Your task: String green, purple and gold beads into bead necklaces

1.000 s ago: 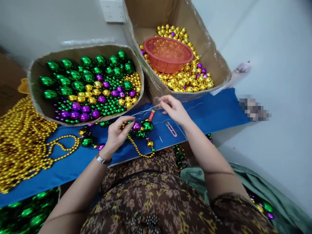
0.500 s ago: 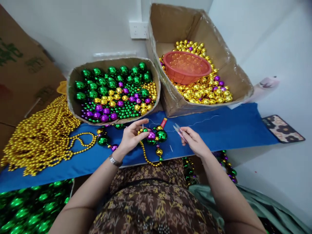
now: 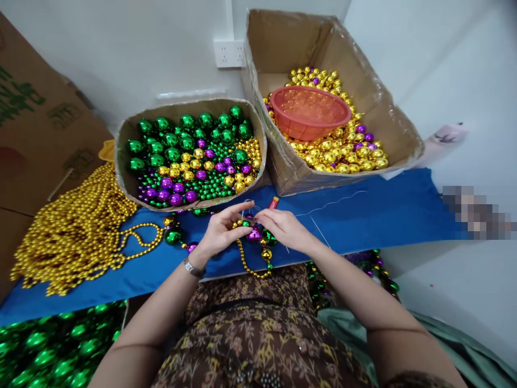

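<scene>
My left hand (image 3: 220,233) and my right hand (image 3: 286,229) meet over a bead string (image 3: 254,235) of purple, green and gold balls lying on the blue cloth (image 3: 383,215). My left fingers pinch the string and a thin thread at its top end. The right hand is closed, with the pink snips tucked inside and mostly hidden, their tip by my left fingertips. A red lighter (image 3: 273,202) lies just beyond both hands. The thread (image 3: 335,202) trails off to the right across the cloth.
A low cardboard box (image 3: 121,178) of green, purple and gold balls stands behind the hands. A taller box (image 3: 307,180) to its right holds gold balls and an orange basket (image 3: 309,113). Gold bead strands (image 3: 72,231) are heaped at left, green balls (image 3: 40,350) at bottom left.
My right hand let the thread go, picked the pink snips up off the cloth and moved left to meet my left hand at the bead string. The view has tilted up.
</scene>
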`<state>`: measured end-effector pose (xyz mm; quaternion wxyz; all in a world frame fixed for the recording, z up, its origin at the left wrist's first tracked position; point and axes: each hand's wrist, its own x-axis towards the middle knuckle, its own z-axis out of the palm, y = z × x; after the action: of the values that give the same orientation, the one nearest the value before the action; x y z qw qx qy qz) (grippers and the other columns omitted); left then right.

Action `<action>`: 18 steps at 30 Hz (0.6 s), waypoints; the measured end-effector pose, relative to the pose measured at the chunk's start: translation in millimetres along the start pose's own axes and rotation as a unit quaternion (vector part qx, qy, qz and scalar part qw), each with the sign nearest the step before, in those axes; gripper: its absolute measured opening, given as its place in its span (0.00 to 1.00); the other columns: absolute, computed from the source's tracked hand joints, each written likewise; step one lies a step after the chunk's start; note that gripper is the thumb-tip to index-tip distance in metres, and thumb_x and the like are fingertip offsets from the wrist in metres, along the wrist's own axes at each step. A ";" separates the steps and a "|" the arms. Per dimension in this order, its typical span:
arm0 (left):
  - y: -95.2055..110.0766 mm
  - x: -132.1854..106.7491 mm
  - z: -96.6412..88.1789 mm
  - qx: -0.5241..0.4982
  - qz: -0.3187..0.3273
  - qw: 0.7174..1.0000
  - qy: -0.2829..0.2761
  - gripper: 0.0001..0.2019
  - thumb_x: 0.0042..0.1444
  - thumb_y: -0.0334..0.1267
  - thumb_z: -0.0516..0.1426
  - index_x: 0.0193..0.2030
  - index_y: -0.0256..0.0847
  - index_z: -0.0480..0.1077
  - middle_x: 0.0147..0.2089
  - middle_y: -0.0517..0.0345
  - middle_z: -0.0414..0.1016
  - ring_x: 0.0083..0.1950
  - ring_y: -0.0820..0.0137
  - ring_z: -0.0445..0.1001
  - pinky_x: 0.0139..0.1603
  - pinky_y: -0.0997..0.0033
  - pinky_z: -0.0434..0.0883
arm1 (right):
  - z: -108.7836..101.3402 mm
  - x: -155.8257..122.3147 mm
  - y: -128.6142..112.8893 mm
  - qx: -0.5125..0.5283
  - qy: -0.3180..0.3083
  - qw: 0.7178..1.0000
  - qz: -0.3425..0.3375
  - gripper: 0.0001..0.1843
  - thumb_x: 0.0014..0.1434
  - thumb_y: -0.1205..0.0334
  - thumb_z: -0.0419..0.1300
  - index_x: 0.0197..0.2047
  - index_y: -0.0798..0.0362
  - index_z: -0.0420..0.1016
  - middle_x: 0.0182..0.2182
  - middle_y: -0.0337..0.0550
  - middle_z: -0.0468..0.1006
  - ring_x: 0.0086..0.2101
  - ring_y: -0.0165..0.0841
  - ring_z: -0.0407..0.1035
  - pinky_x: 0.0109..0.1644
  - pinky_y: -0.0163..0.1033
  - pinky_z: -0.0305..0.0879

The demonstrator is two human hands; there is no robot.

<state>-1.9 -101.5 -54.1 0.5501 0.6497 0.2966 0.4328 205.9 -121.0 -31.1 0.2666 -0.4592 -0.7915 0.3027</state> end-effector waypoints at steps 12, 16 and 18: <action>0.5 -1.1 1.8 0.018 -0.017 1.000 0.003 0.28 0.50 0.38 0.66 0.59 0.44 0.69 0.56 0.45 0.74 0.40 0.67 0.78 0.36 0.72 0.76 | 3.7 -2.8 -5.2 -0.032 0.031 0.999 -0.014 0.18 0.70 0.55 0.45 0.44 0.51 0.73 0.39 0.43 0.79 0.41 0.33 0.72 0.47 0.38 0.65; 2.2 -1.4 2.9 0.034 -0.021 0.999 0.011 0.28 0.49 0.38 0.66 0.59 0.42 0.70 0.53 0.45 0.77 0.39 0.67 0.78 0.35 0.73 0.76 | 4.1 -4.5 -8.8 -0.029 0.061 0.997 -0.028 0.18 0.70 0.56 0.44 0.43 0.51 0.74 0.39 0.43 0.79 0.40 0.33 0.72 0.46 0.37 0.65; 2.1 -1.4 0.5 0.026 -0.021 0.999 0.024 0.28 0.49 0.38 0.67 0.58 0.42 0.70 0.52 0.46 0.77 0.39 0.67 0.79 0.35 0.72 0.76 | -0.1 -10.5 -1.5 -0.027 0.099 0.995 -0.017 0.18 0.70 0.55 0.44 0.44 0.51 0.74 0.39 0.43 0.79 0.41 0.33 0.73 0.46 0.37 0.65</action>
<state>-2.3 -103.3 -52.4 0.5345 0.6469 0.3348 0.4287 209.7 -130.9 -31.4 0.3359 -0.4807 -0.7767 0.2298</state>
